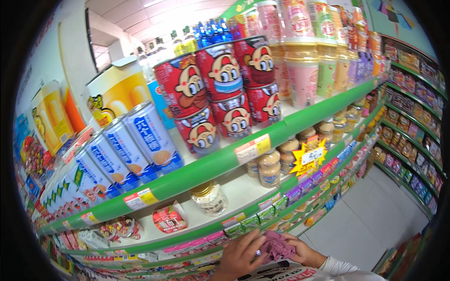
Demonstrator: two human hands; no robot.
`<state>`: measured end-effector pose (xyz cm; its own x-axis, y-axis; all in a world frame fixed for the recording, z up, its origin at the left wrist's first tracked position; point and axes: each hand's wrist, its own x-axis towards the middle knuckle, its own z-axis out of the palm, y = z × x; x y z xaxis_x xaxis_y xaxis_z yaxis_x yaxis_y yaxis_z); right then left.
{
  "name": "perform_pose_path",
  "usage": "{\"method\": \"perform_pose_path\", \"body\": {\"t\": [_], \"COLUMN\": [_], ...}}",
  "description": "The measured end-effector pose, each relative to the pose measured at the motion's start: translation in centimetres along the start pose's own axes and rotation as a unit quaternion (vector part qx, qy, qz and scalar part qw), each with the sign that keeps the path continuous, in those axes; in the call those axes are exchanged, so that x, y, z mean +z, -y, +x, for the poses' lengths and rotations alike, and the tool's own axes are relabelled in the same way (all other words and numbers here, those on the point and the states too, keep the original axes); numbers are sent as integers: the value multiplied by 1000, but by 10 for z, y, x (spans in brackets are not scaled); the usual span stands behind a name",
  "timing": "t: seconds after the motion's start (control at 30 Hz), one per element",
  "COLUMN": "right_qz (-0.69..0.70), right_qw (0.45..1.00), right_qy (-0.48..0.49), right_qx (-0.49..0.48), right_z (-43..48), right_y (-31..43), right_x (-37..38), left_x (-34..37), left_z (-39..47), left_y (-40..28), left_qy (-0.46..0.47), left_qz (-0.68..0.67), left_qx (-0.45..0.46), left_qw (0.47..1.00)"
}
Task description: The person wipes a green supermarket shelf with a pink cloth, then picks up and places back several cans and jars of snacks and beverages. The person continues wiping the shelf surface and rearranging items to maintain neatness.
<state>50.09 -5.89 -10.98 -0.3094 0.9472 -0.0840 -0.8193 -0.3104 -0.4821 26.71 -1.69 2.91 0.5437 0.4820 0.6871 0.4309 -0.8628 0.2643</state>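
Observation:
A crumpled mauve cloth (276,247) is bunched up close to my body at the bottom of the view. My right hand (301,250) grips it from the right side. My left hand (242,253) is at its left edge with fingers and thumb curved around a gap. A small shiny spot shows between that thumb and the cloth, too small to name. Whether the left fingers press on the cloth, I cannot tell. Just beyond the hands are low shelf rows with small green boxes (250,222) and pink boxes (197,243).
A green-edged store shelf (211,165) curves across the view. Its top carries blue-and-white cans (153,135), stacked red cartoon-face tubs (219,75) and lidded cups (301,70). Below are a gold-lidded jar (210,198) and a yellow starburst price sign (310,157). Tiled floor (365,200) lies right.

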Motion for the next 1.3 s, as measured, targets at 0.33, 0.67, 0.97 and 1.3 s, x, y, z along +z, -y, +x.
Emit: {"method": "perform_pose_path", "body": {"t": [0.33, 0.67, 0.97, 1.3], "right_qz": [-37, -210, -238, -239], "right_qw": [996, 976, 966, 960], "right_qy": [77, -29, -49, -83], "right_qx": [-13, -54, -90, -116], "right_z": [-9, -41, -57, -138], "right_y": [-26, -19, 15, 148], "right_x": [26, 32, -13, -73], "left_x": [32, 88, 121, 230], "left_z": [-9, -43, -17, 84], "left_y": [4, 18, -9, -120], "left_qy": [179, 168, 121, 141], "left_qz": [-171, -230, -162, -116], "left_qx": [40, 5, -13, 46], "left_qw": [968, 959, 979, 982]}}
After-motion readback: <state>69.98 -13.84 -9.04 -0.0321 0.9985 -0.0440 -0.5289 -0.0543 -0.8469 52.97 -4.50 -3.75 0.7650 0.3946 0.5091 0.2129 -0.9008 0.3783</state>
